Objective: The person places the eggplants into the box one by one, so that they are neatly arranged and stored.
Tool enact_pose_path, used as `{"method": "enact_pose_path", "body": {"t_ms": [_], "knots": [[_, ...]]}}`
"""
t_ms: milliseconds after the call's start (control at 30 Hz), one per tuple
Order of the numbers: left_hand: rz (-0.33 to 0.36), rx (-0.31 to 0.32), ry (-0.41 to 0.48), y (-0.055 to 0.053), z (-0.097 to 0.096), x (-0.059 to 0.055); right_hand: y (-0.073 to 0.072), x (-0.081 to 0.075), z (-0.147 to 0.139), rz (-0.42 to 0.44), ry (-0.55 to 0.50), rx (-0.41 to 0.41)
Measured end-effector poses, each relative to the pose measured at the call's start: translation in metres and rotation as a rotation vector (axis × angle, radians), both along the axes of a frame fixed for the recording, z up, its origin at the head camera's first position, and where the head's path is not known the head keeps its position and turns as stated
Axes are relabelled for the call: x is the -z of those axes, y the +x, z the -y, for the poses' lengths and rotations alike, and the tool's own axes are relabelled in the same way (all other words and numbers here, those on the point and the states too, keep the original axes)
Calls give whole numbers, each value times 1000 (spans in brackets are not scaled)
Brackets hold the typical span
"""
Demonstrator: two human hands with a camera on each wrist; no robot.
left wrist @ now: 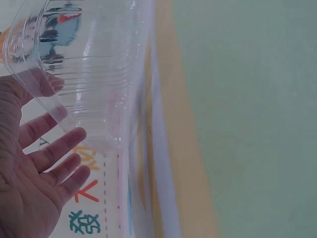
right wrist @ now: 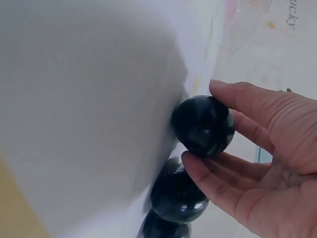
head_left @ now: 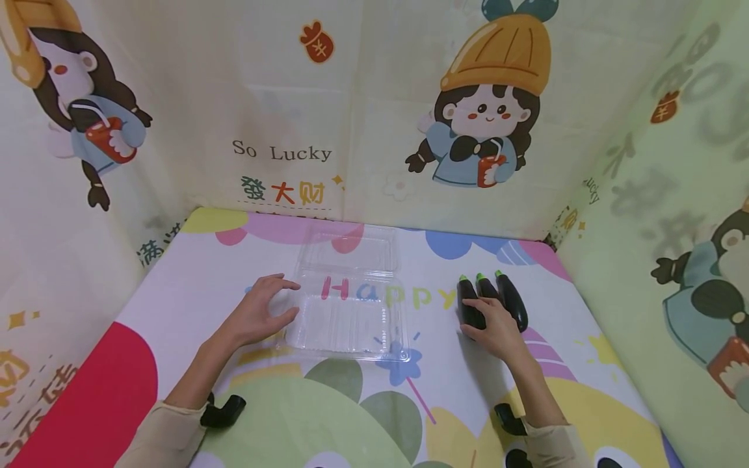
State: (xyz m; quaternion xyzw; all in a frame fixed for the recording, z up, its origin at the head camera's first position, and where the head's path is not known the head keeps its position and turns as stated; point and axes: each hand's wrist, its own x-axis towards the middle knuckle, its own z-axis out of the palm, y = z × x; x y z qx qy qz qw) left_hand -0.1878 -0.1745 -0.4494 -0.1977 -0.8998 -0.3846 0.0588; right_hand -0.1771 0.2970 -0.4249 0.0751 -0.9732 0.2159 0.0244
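A clear plastic clamshell box [head_left: 351, 328] lies with its lid [head_left: 351, 253] folded back on the table. At its left edge is my left hand [head_left: 257, 312], fingers spread and slightly bent; in the left wrist view the fingertips [left wrist: 77, 136] reach the box's side, but whether they touch it I cannot tell. To the right lie three dark eggplants with green tips, side by side. My right hand [head_left: 494, 328] holds the leftmost eggplant [head_left: 470, 305] between thumb and fingers. Its rounded end [right wrist: 203, 126] shows in the right wrist view. The middle eggplant [head_left: 486, 286] is partly hidden; the right one [head_left: 512, 302] lies beside it.
A printed cloth [head_left: 281, 416] with cartoon shapes and the word "Happy" covers the table. Patterned curtains [head_left: 374, 117] stand behind it and along both sides. Black wrist mounts [head_left: 223, 411] sit at the sleeves.
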Motion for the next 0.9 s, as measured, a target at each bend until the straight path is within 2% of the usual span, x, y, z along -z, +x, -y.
{"method": "enact_pose_path", "body": {"t_ms": [667,900], "knots": [[3,-6,13,-1,1,2,2,8,0,-44,-44,35],[-22,6,18,-1,0,1,3,9,-1,-74,-84,27]]}}
